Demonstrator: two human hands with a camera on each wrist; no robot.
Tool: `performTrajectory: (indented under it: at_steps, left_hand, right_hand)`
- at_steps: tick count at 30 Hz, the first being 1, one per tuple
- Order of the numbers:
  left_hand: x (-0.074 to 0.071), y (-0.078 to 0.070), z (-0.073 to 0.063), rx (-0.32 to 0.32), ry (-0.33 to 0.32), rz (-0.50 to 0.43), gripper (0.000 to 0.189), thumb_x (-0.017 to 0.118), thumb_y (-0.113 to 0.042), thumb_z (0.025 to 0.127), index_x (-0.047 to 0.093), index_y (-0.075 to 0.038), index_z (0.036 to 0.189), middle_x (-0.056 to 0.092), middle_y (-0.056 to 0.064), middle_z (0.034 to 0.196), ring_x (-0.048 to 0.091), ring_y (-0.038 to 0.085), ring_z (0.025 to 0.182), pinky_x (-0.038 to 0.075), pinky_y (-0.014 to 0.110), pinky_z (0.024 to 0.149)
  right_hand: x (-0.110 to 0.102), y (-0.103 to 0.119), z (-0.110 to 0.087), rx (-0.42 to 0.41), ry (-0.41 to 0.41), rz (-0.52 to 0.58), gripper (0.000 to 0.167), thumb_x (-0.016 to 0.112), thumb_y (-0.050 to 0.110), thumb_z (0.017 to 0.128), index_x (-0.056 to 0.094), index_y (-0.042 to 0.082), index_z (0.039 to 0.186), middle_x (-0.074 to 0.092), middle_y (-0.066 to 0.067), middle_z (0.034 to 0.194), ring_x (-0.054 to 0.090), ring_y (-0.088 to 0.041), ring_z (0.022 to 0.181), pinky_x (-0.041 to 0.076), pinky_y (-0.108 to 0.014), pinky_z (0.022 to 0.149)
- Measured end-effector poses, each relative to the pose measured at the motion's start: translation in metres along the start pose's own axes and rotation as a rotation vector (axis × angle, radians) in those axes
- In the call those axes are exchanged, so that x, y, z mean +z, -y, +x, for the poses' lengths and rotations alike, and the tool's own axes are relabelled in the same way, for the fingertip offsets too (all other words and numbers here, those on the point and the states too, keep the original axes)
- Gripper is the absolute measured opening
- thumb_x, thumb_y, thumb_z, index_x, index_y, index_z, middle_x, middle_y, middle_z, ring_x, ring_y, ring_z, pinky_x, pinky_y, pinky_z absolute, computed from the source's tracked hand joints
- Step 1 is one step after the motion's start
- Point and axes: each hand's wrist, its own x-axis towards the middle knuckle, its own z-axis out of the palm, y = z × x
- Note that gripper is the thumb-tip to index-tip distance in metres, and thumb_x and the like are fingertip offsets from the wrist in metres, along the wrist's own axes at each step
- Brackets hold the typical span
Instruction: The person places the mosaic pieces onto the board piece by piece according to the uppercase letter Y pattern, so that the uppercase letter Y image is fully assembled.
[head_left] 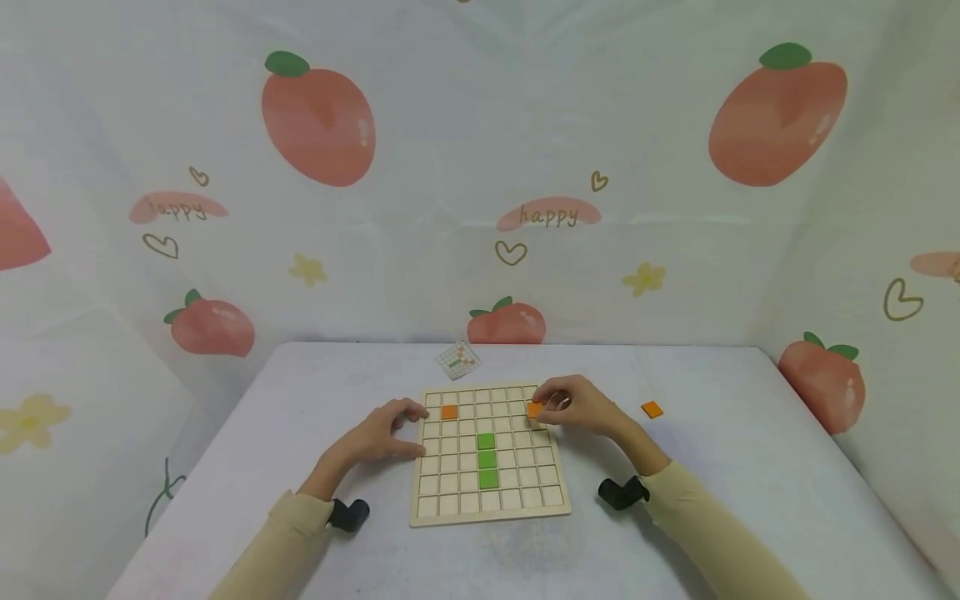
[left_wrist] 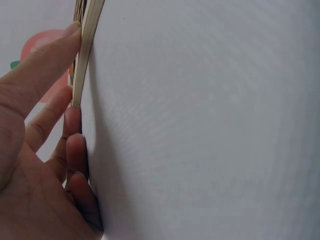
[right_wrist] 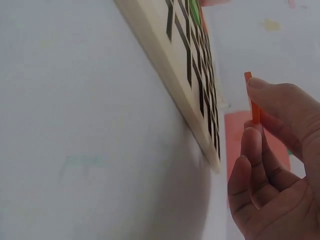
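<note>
Pinching an orange tile (head_left: pixel 534 410) at two o'clock on the board (head_left: pixel 448 483), the right hand (head_left: pixel 577 406) probably keeps it level, while the left hand (head_left: pixel 378 433), grip relaxed, seemingly steadies nine o'clock.

head: even, diffuse light | wrist views: dimmer, hazy | soft shadow (right_wrist: pixel 182 195) beside board (right_wrist: pixel 169 75)
</note>
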Motion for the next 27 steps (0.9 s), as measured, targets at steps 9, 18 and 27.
performTrajectory:
  at_steps: [9,18,27]
  left_hand:
    - [0.001,0.002,0.001,-0.004,-0.004,0.006,0.055,0.089,-0.025,0.080,0.063,-0.009,0.126,0.059,0.003,0.116,0.052,0.027,0.105,0.043,0.049,0.094]
    - [0.001,0.001,0.001,0.011,-0.005,0.001,0.055,0.089,-0.025,0.080,0.063,-0.009,0.126,0.059,0.004,0.117,0.052,0.027,0.105,0.043,0.049,0.094]
    - [0.000,0.001,0.000,0.004,-0.006,-0.008,0.054,0.089,-0.023,0.080,0.063,-0.009,0.125,0.059,0.005,0.117,0.052,0.028,0.106,0.043,0.050,0.095]
  right_hand:
    - [0.020,0.008,0.019,-0.035,0.044,0.008,0.020,0.082,0.010,0.086,0.075,0.003,0.104,0.071,-0.004,0.100,0.062,-0.018,0.079,0.052,-0.029,0.073]
    - [0.038,0.017,0.033,-0.059,0.075,0.029,0.020,0.081,0.008,0.087,0.074,0.002,0.105,0.071,-0.005,0.102,0.064,-0.018,0.081,0.055,-0.032,0.075]
    - [0.052,0.021,0.044,-0.066,0.086,0.061,0.020,0.081,0.007,0.087,0.074,0.000,0.104,0.071,-0.008,0.103,0.065,-0.021,0.082,0.055,-0.034,0.078]
